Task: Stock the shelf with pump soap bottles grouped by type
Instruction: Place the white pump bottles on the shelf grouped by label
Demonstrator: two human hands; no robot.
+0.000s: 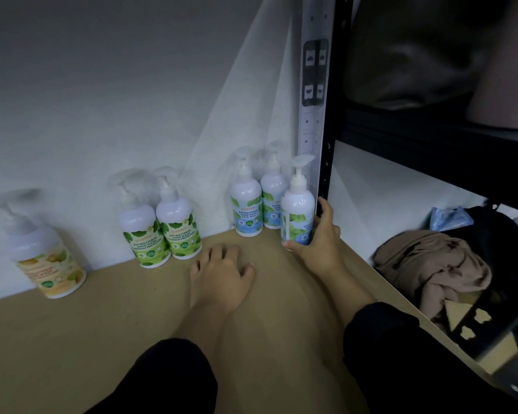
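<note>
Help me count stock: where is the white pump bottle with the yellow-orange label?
In the head view, the white pump bottle with the yellow-orange label stands alone at the far left of the tan shelf board, against the white wall, left of the two green-labelled bottles.

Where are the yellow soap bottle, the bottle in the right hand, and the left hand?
yellow soap bottle (53, 271): head view, label.
bottle in the right hand (296, 218): head view, body.
left hand (222, 274): head view, back.

Glossy plastic pump bottles (298, 216) stand on a matt board shelf (102, 339) beside a black metal upright (331, 115).
</note>
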